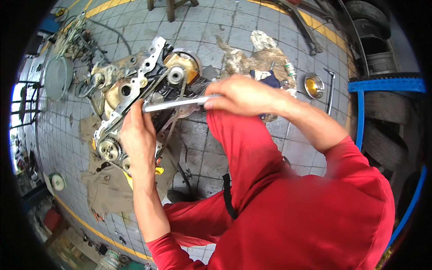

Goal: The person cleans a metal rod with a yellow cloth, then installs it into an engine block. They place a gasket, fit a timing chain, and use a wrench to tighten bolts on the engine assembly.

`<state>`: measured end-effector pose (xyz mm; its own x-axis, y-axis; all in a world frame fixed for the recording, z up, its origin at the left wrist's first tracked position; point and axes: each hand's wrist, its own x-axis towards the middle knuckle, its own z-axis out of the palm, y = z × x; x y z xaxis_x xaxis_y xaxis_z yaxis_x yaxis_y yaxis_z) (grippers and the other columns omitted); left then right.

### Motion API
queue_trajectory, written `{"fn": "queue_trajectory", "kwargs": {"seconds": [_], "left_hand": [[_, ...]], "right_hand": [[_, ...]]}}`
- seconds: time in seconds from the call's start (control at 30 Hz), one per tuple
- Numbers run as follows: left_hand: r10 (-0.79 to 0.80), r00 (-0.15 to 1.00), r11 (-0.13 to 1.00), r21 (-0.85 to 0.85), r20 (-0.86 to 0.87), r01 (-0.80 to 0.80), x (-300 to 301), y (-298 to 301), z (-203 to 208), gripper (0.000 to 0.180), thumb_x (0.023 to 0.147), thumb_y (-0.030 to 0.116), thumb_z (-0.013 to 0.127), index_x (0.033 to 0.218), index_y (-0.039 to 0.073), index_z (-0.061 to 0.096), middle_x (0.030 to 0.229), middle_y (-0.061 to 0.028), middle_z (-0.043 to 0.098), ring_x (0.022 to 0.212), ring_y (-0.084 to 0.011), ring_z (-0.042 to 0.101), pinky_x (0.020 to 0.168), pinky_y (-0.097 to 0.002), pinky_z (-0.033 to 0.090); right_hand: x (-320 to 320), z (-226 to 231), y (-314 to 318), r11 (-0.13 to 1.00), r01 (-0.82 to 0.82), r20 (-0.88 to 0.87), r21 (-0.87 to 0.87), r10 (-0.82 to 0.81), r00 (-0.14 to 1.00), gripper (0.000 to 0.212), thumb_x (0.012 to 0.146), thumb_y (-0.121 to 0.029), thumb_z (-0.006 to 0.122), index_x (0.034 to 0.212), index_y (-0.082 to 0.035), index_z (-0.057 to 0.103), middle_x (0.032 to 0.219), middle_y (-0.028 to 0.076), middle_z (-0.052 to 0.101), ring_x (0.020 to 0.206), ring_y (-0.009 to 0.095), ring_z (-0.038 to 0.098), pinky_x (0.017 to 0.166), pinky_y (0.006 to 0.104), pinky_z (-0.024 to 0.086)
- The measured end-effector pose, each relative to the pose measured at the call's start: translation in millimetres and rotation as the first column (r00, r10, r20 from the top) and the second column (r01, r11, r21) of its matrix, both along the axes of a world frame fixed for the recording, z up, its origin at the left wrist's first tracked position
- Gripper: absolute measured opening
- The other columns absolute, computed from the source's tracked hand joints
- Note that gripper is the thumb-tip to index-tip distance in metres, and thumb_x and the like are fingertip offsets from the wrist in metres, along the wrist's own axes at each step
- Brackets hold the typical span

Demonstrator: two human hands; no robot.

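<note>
A long silver wrench [173, 105] lies almost level across the front of a partly dismantled engine [144, 74]. My right hand [238, 96] is closed round its right end. At the other end, my left hand [138, 132] pinches it between thumb and fingers, which partly hide that end. Behind the wrench, a belt or chain [173, 121] runs down from a round metal pulley [176, 75]. A toothed sprocket [109, 149] sits at the engine's lower left, beside my left wrist. Whether the wrench touches the engine, I cannot tell.
Olive-brown cloth [105, 191] lies under the engine's near side. To the right are a stained rag [256, 58], a metal bowl [314, 85] with yellowish liquid and a long-handled tool [331, 92]. A blue rack [387, 84] with tyres stands at far right; a grey basin [58, 77] is at left.
</note>
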<state>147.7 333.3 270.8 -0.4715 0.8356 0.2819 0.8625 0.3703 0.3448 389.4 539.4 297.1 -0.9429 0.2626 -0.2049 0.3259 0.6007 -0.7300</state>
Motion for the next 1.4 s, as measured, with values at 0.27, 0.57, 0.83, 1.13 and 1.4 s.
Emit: {"fn": "queue_trajectory", "kwargs": {"seconds": [0.27, 0.57, 0.83, 1.13, 1.4], "left_hand": [[-0.045, 0.991, 0.998, 0.038, -0.129, 0.050, -8, 0, -14, 0.025, 0.105, 0.011, 0.069, 0.130, 0.006, 0.070, 0.110, -0.0216, 0.077, 0.095, -0.0424, 0.076, 0.081, -0.0492, 0.059], [-0.048, 0.987, 0.999, -0.008, -0.154, 0.048, -8, -2, -10, 0.023, 0.106, 0.014, 0.069, 0.128, 0.007, 0.071, 0.105, -0.0215, 0.077, 0.093, -0.0428, 0.075, 0.079, -0.0501, 0.058], [-0.057, 0.985, 0.998, -0.020, -0.161, 0.054, -7, 2, -8, 0.025, 0.104, 0.010, 0.068, 0.129, 0.008, 0.070, 0.104, -0.0215, 0.077, 0.094, -0.0431, 0.075, 0.080, -0.0511, 0.059], [-0.050, 0.990, 0.996, -0.084, -0.132, 0.039, -22, -55, 28, 0.062, 0.095, 0.027, 0.086, 0.147, 0.006, 0.061, 0.132, -0.0156, 0.072, 0.121, -0.0374, 0.068, 0.099, -0.0465, 0.056], [0.045, 0.985, 0.988, -0.136, -0.165, -0.068, -68, -208, 22, 0.042, 0.094, 0.009, 0.084, 0.134, 0.006, 0.070, 0.134, -0.0151, 0.072, 0.123, -0.0366, 0.068, 0.105, -0.0451, 0.055]], "right_hand": [[-7, -40, -52, 0.849, 0.247, 0.109, -0.467, -0.222, 0.969, 0.059, 0.109, -0.057, 0.065, 0.102, 0.001, 0.076, 0.071, 0.008, 0.060, 0.071, 0.018, 0.057, 0.065, 0.0425, 0.048], [-5, -41, -57, 0.819, 0.261, 0.077, -0.511, -0.258, 0.963, 0.053, 0.108, -0.053, 0.069, 0.105, -0.001, 0.078, 0.069, 0.005, 0.058, 0.069, 0.014, 0.053, 0.063, 0.0408, 0.047], [-3, -50, -69, 0.811, 0.259, -0.011, -0.524, -0.310, 0.951, 0.052, 0.109, -0.053, 0.066, 0.113, -0.002, 0.077, 0.078, 0.010, 0.069, 0.075, 0.018, 0.064, 0.069, 0.0423, 0.053], [8, -30, -25, 0.898, 0.138, -0.125, -0.417, -0.207, 0.970, 0.042, 0.109, -0.045, 0.069, 0.114, -0.004, 0.077, 0.093, 0.011, 0.075, 0.085, 0.019, 0.068, 0.078, 0.0392, 0.055], [118, -79, 39, 0.657, 0.483, -0.296, -0.578, -0.721, 0.627, 0.043, 0.114, -0.051, 0.059, 0.113, -0.008, 0.066, 0.073, -0.005, 0.050, 0.059, 0.004, 0.039, 0.052, 0.0242, 0.030]]}}
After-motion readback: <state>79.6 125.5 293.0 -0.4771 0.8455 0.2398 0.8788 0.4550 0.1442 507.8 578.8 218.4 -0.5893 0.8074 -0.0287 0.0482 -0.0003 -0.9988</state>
